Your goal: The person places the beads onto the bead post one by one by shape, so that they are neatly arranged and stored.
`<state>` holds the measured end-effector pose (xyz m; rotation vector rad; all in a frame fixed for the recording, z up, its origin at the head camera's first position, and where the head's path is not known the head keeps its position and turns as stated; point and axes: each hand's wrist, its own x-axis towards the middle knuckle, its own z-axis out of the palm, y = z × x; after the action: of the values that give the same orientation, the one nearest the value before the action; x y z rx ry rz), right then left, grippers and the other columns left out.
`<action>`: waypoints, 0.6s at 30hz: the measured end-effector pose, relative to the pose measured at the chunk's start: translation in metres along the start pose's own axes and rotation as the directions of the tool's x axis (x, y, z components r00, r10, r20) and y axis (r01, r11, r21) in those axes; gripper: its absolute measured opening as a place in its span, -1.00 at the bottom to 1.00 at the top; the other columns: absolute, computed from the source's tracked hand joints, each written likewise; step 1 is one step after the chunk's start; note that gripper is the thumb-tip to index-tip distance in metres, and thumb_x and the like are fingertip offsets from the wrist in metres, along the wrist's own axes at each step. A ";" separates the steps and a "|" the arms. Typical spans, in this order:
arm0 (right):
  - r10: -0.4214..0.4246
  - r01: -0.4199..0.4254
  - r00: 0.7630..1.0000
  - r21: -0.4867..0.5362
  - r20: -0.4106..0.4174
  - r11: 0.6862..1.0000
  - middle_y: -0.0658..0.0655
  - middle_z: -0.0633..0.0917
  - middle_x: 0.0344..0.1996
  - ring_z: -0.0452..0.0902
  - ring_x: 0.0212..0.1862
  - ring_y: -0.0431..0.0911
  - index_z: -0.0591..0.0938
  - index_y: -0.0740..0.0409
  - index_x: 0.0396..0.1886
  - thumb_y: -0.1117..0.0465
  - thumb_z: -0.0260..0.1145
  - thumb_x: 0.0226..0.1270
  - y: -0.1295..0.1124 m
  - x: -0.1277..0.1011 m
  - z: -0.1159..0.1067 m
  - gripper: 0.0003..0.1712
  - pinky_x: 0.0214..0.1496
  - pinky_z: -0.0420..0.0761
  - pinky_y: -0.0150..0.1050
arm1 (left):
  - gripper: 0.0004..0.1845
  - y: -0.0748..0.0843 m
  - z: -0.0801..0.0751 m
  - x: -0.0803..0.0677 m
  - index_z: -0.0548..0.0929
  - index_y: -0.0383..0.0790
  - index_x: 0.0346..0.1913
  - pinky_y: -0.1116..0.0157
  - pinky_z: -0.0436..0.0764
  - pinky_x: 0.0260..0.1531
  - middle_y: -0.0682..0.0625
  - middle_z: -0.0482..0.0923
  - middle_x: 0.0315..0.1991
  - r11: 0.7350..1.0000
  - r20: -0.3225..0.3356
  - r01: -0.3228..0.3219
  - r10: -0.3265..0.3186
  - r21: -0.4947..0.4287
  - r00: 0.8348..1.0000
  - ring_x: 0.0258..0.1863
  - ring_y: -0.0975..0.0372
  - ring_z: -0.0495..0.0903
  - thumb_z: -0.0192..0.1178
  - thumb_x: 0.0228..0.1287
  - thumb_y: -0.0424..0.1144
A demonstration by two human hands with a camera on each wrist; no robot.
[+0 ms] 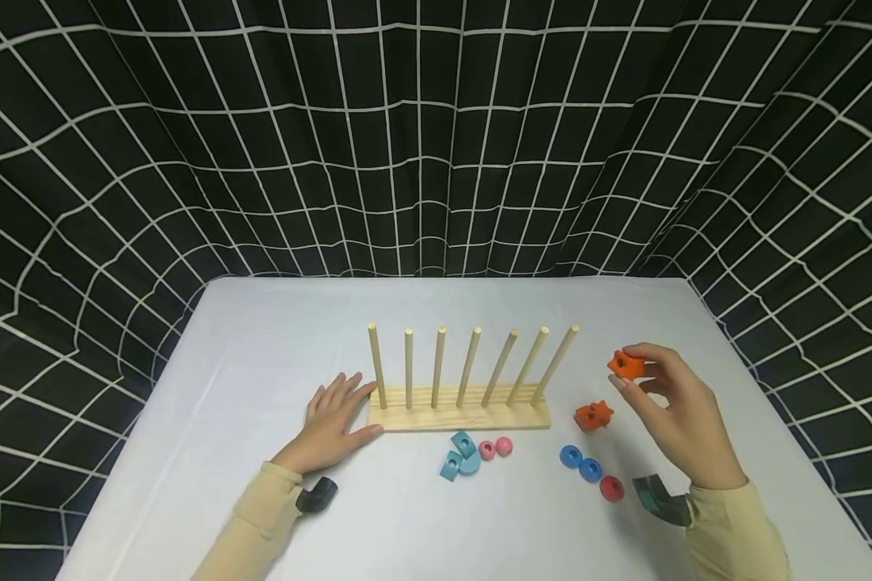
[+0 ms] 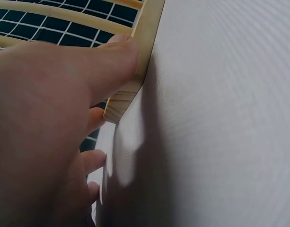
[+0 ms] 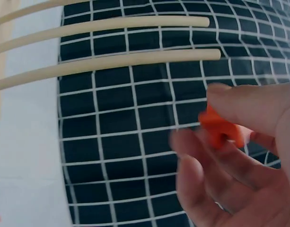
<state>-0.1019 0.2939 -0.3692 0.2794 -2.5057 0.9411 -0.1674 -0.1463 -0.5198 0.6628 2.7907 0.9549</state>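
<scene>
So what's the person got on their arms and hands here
Both arms wear long, pale beige sleeves, the left sleeve and right sleeve ending in ribbed cuffs at the wrists. The left hand and right hand are bare, no gloves. A small dark wrist camera sits at each cuff.

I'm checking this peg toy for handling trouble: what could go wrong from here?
1. The right hand only pinches the orange star piece at its fingertips, above the table; it might slip and fall.
2. The pegs stand close together, so the piece could knock one.
3. The left hand lies open against the wooden base, not gripping it; a bump may shift it.
</scene>
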 end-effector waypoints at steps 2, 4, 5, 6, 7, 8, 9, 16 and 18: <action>-0.039 0.039 0.999 -0.024 -0.009 0.999 0.03 0.60 -0.06 0.43 -0.10 -0.47 0.53 0.11 0.15 0.43 0.47 0.04 -0.005 0.008 0.001 -0.37 -0.08 0.40 -0.76 | -0.23 0.000 0.000 -0.001 0.17 0.02 0.47 -0.16 -0.37 0.39 -0.14 -0.08 0.52 1.000 0.000 0.001 -0.001 0.004 1.000 0.51 -0.06 -0.25 0.13 0.29 0.19; -0.075 0.074 0.997 -0.050 -0.020 0.996 0.06 0.59 -0.06 0.39 -0.08 -0.44 0.54 0.08 0.17 0.42 0.48 0.03 -0.009 0.016 0.002 -0.35 -0.08 0.38 -0.76 | -0.23 -0.001 -0.001 0.000 0.17 0.03 0.47 -0.16 -0.37 0.39 -0.13 -0.08 0.53 1.000 -0.002 -0.001 0.001 0.000 1.000 0.51 -0.06 -0.25 0.13 0.28 0.20; -0.092 0.091 0.995 -0.053 -0.025 0.994 0.06 0.59 -0.06 0.38 -0.07 -0.43 0.54 0.06 0.19 0.42 0.47 0.04 -0.011 0.019 0.003 -0.34 -0.08 0.38 -0.75 | -0.23 -0.002 -0.001 0.000 0.17 0.03 0.47 -0.15 -0.37 0.40 -0.13 -0.08 0.53 1.000 -0.001 0.000 0.000 -0.002 1.000 0.51 -0.05 -0.25 0.12 0.28 0.20; -0.108 0.106 0.994 -0.056 -0.028 0.993 0.08 0.58 -0.05 0.38 -0.06 -0.41 0.53 0.04 0.22 0.43 0.46 0.05 -0.014 0.022 0.003 -0.32 -0.06 0.37 -0.75 | -0.23 -0.002 -0.001 0.000 0.17 0.03 0.47 -0.14 -0.37 0.40 -0.12 -0.08 0.53 1.000 -0.001 0.000 0.000 -0.003 1.000 0.52 -0.05 -0.25 0.12 0.28 0.20; -0.128 0.126 0.991 -0.058 -0.032 0.990 0.09 0.58 -0.05 0.38 -0.06 -0.39 0.52 0.03 0.24 0.43 0.45 0.07 -0.016 0.026 0.004 -0.31 -0.05 0.38 -0.74 | -0.23 -0.002 -0.002 0.000 0.17 0.04 0.47 -0.14 -0.37 0.40 -0.12 -0.08 0.53 1.000 0.001 0.001 -0.001 -0.003 1.000 0.52 -0.04 -0.26 0.12 0.28 0.20; -0.143 0.141 0.989 -0.061 -0.036 0.988 0.11 0.57 -0.05 0.39 -0.05 -0.35 0.50 0.02 0.28 0.45 0.43 0.08 -0.019 0.029 0.004 -0.28 -0.04 0.38 -0.73 | -0.23 -0.002 -0.002 0.000 0.17 0.04 0.47 -0.13 -0.37 0.40 -0.11 -0.08 0.53 1.000 0.002 0.003 -0.003 -0.005 1.000 0.52 -0.04 -0.26 0.12 0.28 0.21; -0.153 0.150 0.987 -0.060 -0.043 0.987 0.13 0.57 -0.05 0.41 -0.05 -0.32 0.47 0.00 0.31 0.46 0.42 0.08 -0.022 0.032 0.004 -0.24 -0.04 0.38 -0.73 | -0.23 -0.002 -0.002 0.000 0.17 0.04 0.47 -0.13 -0.37 0.40 -0.11 -0.08 0.53 1.000 0.002 0.005 -0.005 -0.007 1.000 0.52 -0.04 -0.26 0.12 0.28 0.21; -0.142 0.141 0.984 -0.016 -0.107 0.990 0.22 0.61 -0.04 0.45 -0.07 -0.42 0.41 0.27 0.26 0.51 0.45 0.00 -0.035 0.044 0.012 -0.24 -0.07 0.44 -0.71 | -0.22 -0.004 0.000 0.000 0.18 0.03 0.47 -0.16 -0.36 0.39 -0.12 -0.07 0.53 1.000 -0.006 0.000 0.000 -0.003 1.000 0.51 -0.05 -0.25 0.11 0.27 0.23; -0.165 0.164 0.980 -0.026 -0.106 0.986 0.20 0.62 -0.05 0.46 -0.07 -0.38 0.46 0.32 0.15 0.53 0.45 0.00 -0.037 0.046 0.013 -0.35 -0.07 0.45 -0.69 | -0.22 -0.004 0.000 -0.001 0.18 0.02 0.47 -0.15 -0.37 0.40 -0.11 -0.08 0.53 1.000 -0.007 -0.002 0.002 -0.013 1.000 0.52 -0.04 -0.25 0.12 0.27 0.23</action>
<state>-0.1340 0.2562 -0.3352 0.4124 -2.3502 0.8456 -0.1683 -0.1495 -0.5222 0.6619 2.7879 0.9763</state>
